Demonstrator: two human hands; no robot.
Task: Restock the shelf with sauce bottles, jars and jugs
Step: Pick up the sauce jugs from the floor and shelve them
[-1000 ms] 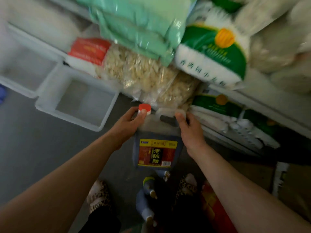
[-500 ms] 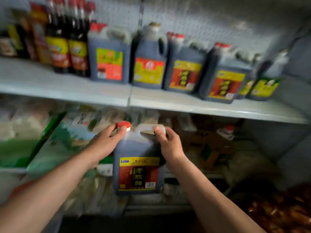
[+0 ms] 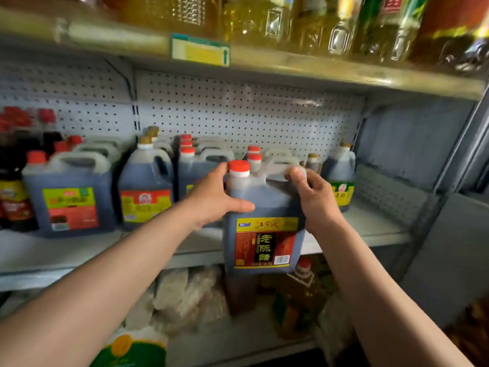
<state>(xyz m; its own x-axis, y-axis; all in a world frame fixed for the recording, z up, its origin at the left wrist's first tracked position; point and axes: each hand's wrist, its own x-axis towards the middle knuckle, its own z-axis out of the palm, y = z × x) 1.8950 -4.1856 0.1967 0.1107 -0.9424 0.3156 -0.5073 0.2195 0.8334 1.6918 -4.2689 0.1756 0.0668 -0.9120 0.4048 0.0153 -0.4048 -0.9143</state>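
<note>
I hold a dark vinegar jug [image 3: 264,207] with a red cap and a red and yellow label in front of the grey middle shelf [image 3: 370,229]. My left hand [image 3: 214,197] grips its left shoulder beside the cap, thumb across the front. My right hand [image 3: 315,197] curls round its white handle at the top right. The jug's base hangs just below the shelf's front edge. Behind it, a row of similar red-capped jugs [image 3: 195,165] stands on the shelf.
Other dark jugs [image 3: 68,192] and tall bottles [image 3: 16,165] fill the shelf's left; a green-labelled jug [image 3: 340,176] stands at the right. Oil bottles [image 3: 341,25] line the upper shelf. Bags [image 3: 185,295] and a bottle [image 3: 301,284] lie on the lower shelf. A pegboard [image 3: 238,112] backs the shelf.
Both hands have lifted the jug from floor level, past the lower shelf, up to the middle shelf's height. The view has risen with it.
</note>
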